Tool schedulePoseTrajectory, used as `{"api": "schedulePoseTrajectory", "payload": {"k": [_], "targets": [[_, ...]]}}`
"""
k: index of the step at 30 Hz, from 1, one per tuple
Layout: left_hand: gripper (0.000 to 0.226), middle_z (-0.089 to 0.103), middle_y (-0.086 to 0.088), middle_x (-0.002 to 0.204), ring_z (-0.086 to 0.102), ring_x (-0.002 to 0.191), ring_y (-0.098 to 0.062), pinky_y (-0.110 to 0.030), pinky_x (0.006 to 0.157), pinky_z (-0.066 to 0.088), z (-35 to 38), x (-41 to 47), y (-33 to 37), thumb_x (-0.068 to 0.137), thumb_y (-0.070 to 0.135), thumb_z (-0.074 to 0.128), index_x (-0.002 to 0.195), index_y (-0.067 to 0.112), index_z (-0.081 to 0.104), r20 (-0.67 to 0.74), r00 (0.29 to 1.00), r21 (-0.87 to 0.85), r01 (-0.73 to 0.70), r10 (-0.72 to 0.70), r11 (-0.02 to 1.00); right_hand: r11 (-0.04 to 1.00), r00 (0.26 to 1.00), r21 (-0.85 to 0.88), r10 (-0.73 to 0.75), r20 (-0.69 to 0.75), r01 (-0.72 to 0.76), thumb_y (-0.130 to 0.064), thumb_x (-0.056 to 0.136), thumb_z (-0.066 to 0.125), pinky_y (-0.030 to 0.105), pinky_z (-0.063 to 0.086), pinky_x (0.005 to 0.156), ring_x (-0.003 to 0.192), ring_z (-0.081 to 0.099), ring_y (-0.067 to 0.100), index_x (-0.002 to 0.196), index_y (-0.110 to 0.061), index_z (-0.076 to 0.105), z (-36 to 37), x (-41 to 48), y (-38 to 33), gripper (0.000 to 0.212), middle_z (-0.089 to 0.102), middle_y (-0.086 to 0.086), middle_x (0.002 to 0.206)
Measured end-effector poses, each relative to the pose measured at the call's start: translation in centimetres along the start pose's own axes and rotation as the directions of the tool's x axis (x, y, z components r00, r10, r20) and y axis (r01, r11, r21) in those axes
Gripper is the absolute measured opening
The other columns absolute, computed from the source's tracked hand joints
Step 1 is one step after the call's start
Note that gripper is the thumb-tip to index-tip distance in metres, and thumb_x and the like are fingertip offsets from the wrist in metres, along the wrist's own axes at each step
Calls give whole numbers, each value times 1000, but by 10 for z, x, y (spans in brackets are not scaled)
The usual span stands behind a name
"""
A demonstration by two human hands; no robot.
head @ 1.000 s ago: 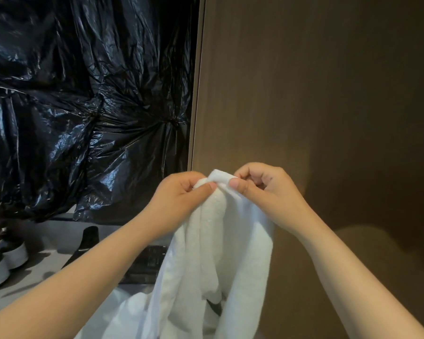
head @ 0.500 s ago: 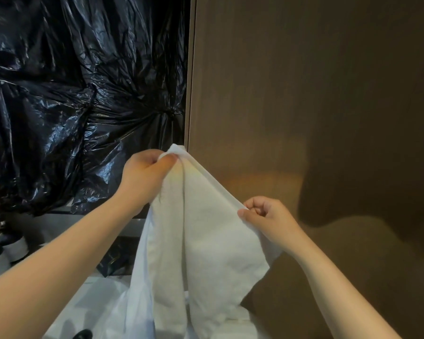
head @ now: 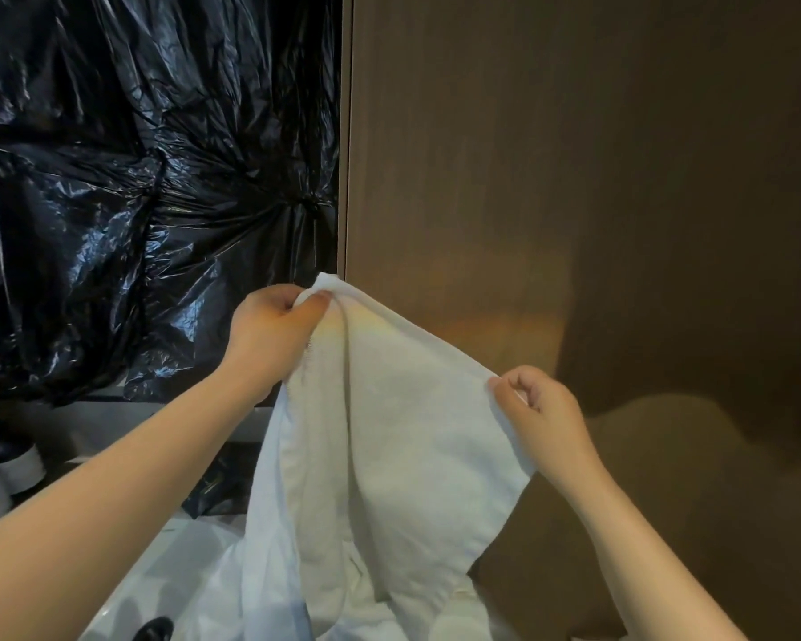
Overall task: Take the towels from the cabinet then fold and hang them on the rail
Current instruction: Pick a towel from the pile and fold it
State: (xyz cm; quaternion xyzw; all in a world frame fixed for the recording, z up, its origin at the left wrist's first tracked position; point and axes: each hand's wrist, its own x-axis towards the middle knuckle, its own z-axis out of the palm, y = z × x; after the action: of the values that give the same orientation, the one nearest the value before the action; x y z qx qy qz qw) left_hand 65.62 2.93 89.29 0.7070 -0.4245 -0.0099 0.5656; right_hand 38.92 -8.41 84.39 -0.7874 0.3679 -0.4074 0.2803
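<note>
Towel [head: 389,432] plain white, faint rainbow tint near top fold. Plastic sheeting [head: 135,201] glossy black, crinkled with bluish glints. Panel [head: 574,155] dark brown, fine vertical grain, warm orange patch mid-height. Shoes [head: 15,469] lower left dark, white soles.

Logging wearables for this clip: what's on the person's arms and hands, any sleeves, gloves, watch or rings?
Nothing worn shows. The left hand and right hand are ungloved, with no rings visible. The left arm and right arm are bare to the frame edge: no sleeve, watch or band in view.
</note>
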Motion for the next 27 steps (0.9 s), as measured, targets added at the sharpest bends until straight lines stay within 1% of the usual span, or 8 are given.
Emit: {"api": "schedulePoseTrajectory", "payload": {"k": [4, 7, 11, 15, 18, 20, 23, 27], "targets": [[24, 58, 8, 67, 55, 60, -6, -20, 54, 37, 15, -15, 12, 84, 47, 67, 77, 26, 60, 120, 992, 92, -53, 42, 994, 949, 997, 305, 83, 6, -81, -22, 93, 63, 8, 37, 49, 55, 48, 1, 90, -16, 64, -7, -2, -21, 7, 56, -10, 64], [26, 60, 9, 86, 57, 78, -8, -23, 62, 43, 29, -35, 9, 77, 35, 77, 94, 25, 60, 242, 970, 54, -20, 7, 998, 943, 996, 322, 74, 55, -88, -21, 95, 59, 16, 35, 44, 48, 42, 8, 94, -25, 61, -2, -13, -22, 5, 52, -7, 54], [44, 57, 16, 103, 58, 94, -8, -26, 77, 48, 44, -70, -17, 75, 23, 80, 111, 31, 55, 371, 924, 23, 88, -90, 996, 959, 993, 264, 79, 87, -100, -12, 96, 57, 14, 41, 61, 65, 56, 3, 85, -22, 70, 19, -32, -4, 20, 67, -3, 77], [68, 54, 11, 115, 60, 93, -10, -14, 69, 42, 50, -104, -52, 74, 24, 83, 129, 32, 45, 355, 909, 38, 220, -219, 975, 929, 963, 270, 219, 154, -255, -7, 96, 56, 13, 39, 56, 58, 54, 1, 77, -21, 74, 42, -57, 19, 29, 68, -9, 67], [63, 62, 12, 104, 62, 87, -2, -6, 56, 42, 50, -132, -75, 72, 17, 84, 122, 32, 47, 354, 857, -7, 403, -375, 915, 893, 926, 265, 315, 209, -364, -8, 95, 56, 12, 35, 51, 59, 49, 6, 78, -19, 75, 52, -80, 30, 28, 64, 8, 65], [51, 68, 6, 94, 66, 87, -7, -12, 61, 49, 49, -154, -88, 73, 10, 83, 111, 28, 53, 376, 819, -59, 487, -433, 871, 865, 901, 280, 349, 258, -416, -12, 95, 58, 20, 39, 56, 62, 48, 10, 81, -17, 76, 56, -95, 34, 24, 60, 11, 67], [27, 71, 4, 84, 68, 75, -7, -26, 73, 58, 44, -181, -103, 74, 9, 81, 96, 17, 68, 364, 846, 21, 410, -389, 912, 800, 864, 348, 388, 321, -489, -17, 95, 60, 34, 47, 59, 64, 51, 14, 90, -10, 75, 60, -110, 31, 17, 58, 3, 68], [11, 71, 7, 65, 66, 59, -8, -20, 55, 55, 39, -198, -112, 78, 25, 80, 82, 22, 69, 310, 837, 56, 458, -451, 887, 734, 827, 413, 368, 425, -539, -19, 97, 55, 19, 50, 54, 72, 71, 19, 104, -14, 72, 61, -116, 21, 19, 73, 9, 85]]}}
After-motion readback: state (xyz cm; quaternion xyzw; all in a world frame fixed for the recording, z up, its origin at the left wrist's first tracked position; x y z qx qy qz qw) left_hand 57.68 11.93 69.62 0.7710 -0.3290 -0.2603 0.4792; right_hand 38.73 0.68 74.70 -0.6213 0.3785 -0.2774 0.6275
